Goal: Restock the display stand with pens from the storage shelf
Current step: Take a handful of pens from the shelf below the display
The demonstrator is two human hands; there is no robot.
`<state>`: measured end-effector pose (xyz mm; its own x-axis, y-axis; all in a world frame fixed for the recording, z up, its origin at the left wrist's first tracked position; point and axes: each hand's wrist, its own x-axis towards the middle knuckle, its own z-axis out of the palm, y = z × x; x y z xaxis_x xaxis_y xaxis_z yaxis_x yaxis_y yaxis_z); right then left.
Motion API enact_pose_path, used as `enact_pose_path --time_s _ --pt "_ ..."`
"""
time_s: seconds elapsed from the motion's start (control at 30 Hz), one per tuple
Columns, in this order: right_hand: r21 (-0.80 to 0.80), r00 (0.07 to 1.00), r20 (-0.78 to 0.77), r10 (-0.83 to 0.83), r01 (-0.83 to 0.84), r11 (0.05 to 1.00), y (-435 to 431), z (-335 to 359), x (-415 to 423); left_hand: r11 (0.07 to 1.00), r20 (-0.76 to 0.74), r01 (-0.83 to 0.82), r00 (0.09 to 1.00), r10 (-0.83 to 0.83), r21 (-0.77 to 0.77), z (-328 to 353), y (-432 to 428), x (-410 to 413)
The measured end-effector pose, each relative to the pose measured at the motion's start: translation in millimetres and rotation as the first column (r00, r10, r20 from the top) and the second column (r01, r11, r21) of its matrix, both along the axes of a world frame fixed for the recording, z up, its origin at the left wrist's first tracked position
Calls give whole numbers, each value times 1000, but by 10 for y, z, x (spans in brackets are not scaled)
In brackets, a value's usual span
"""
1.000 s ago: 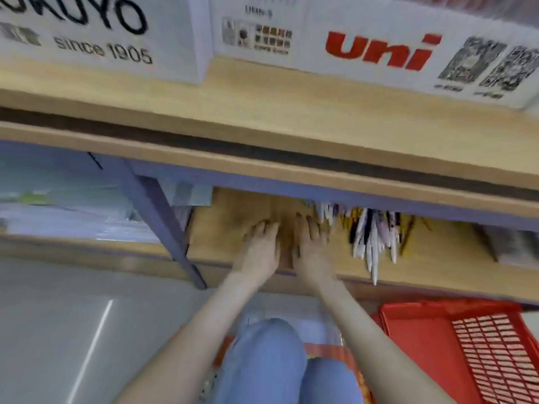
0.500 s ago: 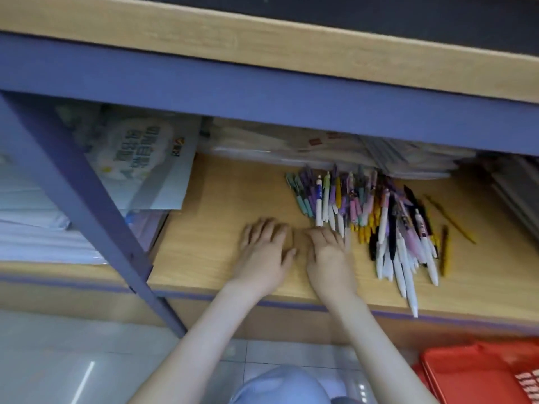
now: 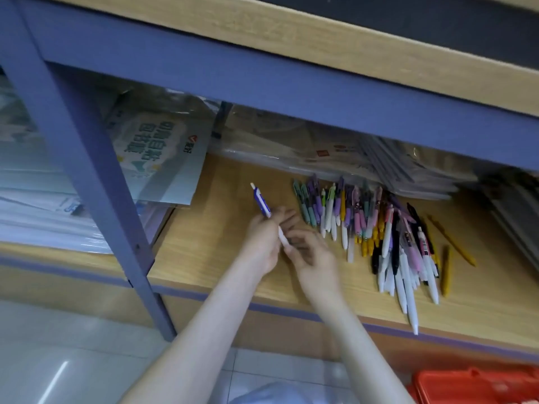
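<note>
so, just left of the pen pile on the shelf, the left hand clamps its fingers round a blue-and-white pen; the right hand curls at its tip (pinching? too blurred to tell). best gather several, ends aligned, before carrying.

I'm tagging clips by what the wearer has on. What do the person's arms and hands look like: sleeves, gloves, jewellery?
The left forearm and right forearm are bare down to the frame's edge; no sleeve shows. The left hand and right hand wear no gloves, and no watch, bracelet or ring is visible, though blur on the right hand could hide a thin ring.
</note>
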<state>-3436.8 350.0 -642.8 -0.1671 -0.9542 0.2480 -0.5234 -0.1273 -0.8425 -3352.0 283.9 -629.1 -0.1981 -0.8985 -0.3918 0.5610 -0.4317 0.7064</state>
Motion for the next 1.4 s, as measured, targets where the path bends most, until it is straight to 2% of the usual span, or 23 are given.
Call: enact_pose_path --time_s 0.03,0.1,0.13,0.23,0.3,0.43,0.57,0.63,0.73,0.83,0.93,1.03,1.07,1.1,1.13,1.17,1.2,1.23,1.27,1.3,1.4 --pt "-35 996 -87 -17 14 999 -72 2 -17 1000 1 -21 1000 21 -2 -15 -38 34" --pt "-80 946 -274 -171 154 985 -327 -33 -115 999 20 -33 999 33 12 -57 -87 148" --pt "-29 895 -392 -212 218 975 -475 -36 -163 999 26 -30 999 29 27 -69 -90 214" --pt "227 714 -692 -102 350 909 -836 -88 -232 997 -3 -4 1000 4 79 -83 -48 359" --pt "245 657 -752 -47 345 906 -919 -118 -202 994 -44 10 999 -6 112 -79 -15 435" --pt "165 707 -705 64 75 984 -823 -142 -201 986 -119 28 993 -9 162 -64 36 501" --pt "-14 802 -586 119 -156 988 -587 -198 -214 982 -147 53 989 -26 183 -86 107 468" --pt "-85 878 -466 110 -168 982 -438 -167 -196 981 -160 59 987 -29 185 -118 139 439" --pt "-62 964 -224 145 -162 985 -238 -118 -109 983 -209 43 978 -4 179 -149 182 375" --pt "-16 973 -46 224 -225 974 -110 -104 19 988 -277 31 961 13 152 -135 224 324" --pt "-34 957 0 289 -289 957 -69 -64 89 998 -217 21 976 -8 58 -142 244 296" --pt "-77 945 99 313 -306 949 -135 30 74 996 -167 -77 982 84 45 -131 242 312" --pt "-68 957 91 274 -268 961 -198 61 50 992 -155 -109 981 118 66 -121 239 337" --pt "-18 980 3 200 -200 980 -287 94 15 987 -141 -136 979 146 82 -112 236 369" --pt "71 975 -178 134 -123 990 -395 112 -35 985 -121 -154 979 163 83 -106 237 407" --pt "175 908 -403 118 -50 983 -503 114 -76 984 -98 -161 981 168 77 -99 241 442" --pt "271 796 -586 152 16 963 -593 122 -95 984 -74 -161 983 166 74 -92 248 478" --pt "339 695 -689 203 62 939 -665 132 -86 985 -58 -154 986 159 75 -92 252 509" --pt "384 641 -728 243 88 919 -720 142 -69 986 -52 -146 987 150 81 -90 256 532" --pt "420 636 -723 269 96 903 -759 153 -52 987 -51 -138 988 142 87 -97 257 547" --pt "502 754 -585 298 48 864 -804 196 -54 985 -74 -137 987 146 108 -139 269 551"
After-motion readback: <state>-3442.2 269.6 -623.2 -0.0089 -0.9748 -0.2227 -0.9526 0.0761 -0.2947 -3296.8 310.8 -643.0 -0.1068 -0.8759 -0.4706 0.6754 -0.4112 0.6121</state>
